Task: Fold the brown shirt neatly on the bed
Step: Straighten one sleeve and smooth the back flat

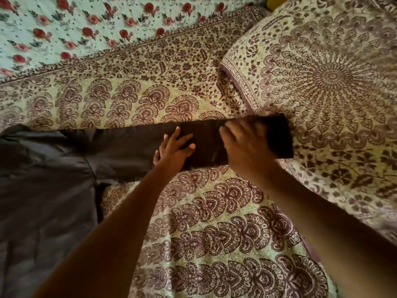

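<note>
A brown shirt (pixel 43 179) is lying spread on a patterned bedspread (pixel 214 222), its body at the near left. One sleeve (pixel 247 136) is stretching rightward, its long axis running left to right toward a pillow (pixel 322 72). The left hand (pixel 175 147) is pressing flat at mid-sleeve, fingers splayed, gripping nothing. The right hand (pixel 245 143) is resting palm-down closer to the cuff, fingers loosely extended; whether it is pinching cloth cannot be told. The right hand seems better placed to carry the cuff back left.
</note>
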### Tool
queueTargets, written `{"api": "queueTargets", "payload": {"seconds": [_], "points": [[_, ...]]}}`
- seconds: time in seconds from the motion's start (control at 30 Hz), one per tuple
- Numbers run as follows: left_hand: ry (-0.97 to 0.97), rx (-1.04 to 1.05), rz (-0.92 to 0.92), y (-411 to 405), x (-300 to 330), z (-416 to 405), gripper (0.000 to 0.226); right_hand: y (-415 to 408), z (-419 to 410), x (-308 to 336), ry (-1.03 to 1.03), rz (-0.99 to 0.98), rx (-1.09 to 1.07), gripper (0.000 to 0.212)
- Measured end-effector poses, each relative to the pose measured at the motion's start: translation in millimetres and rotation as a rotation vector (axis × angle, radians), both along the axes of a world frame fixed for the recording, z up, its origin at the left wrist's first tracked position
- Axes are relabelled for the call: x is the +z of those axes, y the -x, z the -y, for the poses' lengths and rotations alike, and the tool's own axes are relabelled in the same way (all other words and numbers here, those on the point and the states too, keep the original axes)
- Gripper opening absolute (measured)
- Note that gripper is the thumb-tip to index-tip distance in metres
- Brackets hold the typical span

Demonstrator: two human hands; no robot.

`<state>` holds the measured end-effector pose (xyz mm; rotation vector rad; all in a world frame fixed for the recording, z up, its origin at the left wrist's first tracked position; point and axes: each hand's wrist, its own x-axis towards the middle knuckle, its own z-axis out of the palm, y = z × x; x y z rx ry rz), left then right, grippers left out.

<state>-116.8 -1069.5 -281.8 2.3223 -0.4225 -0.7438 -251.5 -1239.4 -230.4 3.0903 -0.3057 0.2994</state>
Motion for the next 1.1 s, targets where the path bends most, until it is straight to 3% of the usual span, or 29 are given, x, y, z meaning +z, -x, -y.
{"api": "queueTargets", "payload": {"seconds": [0.03, 0.1, 0.2, 0.3, 0.4, 0.47, 0.6, 0.7, 0.8, 0.87, 0.97, 1.1], "points": [[0.151, 0.051, -0.004, -4, 2, -13, 0.038, -6, -13, -7, -0.147, -0.154, 0.047, 0.045], [0.175, 0.091, 0.199, -7, 6, -50, 0.029, -18, -33, -23, -0.343, -0.400, 0.067, 0.056], [-0.065, 0.127, 0.573, -11, 13, -117, 0.030, -21, -43, -45, -0.345, -0.396, -0.101, 0.062], [-0.244, 0.290, 0.709, -22, 8, -191, 0.038, -24, -62, -46, -0.273, -0.305, -0.258, 0.070], [-0.428, 0.380, 0.694, -41, 6, -254, 0.045, -50, -114, -34, -0.211, -0.095, -0.073, 0.071], [-0.476, 0.345, 0.683, -51, -3, -289, 0.045, -83, -164, -34, -0.222, -0.060, 0.088, 0.065], [-0.493, 0.254, 0.611, -44, -28, -319, 0.063, -158, -277, -39, -0.355, -0.060, 0.263, 0.058], [-0.487, 0.268, 0.578, -42, -33, -321, 0.064, -202, -336, -52, -0.406, -0.202, 0.340, 0.059], [-0.491, 0.271, 0.596, -46, -32, -324, 0.063, -223, -350, -71, -0.318, -0.287, 0.336, 0.064], [-0.467, 0.290, 0.605, -45, -34, -325, 0.063, -223, -337, -81, -0.245, -0.235, 0.300, 0.066], [-0.484, 0.290, 0.609, -47, -35, -325, 0.063, -213, -304, -84, -0.188, -0.150, 0.114, 0.064], [-0.490, 0.289, 0.585, -47, -37, -325, 0.063, -193, -263, -82, -0.201, -0.185, -0.144, 0.068]]}}
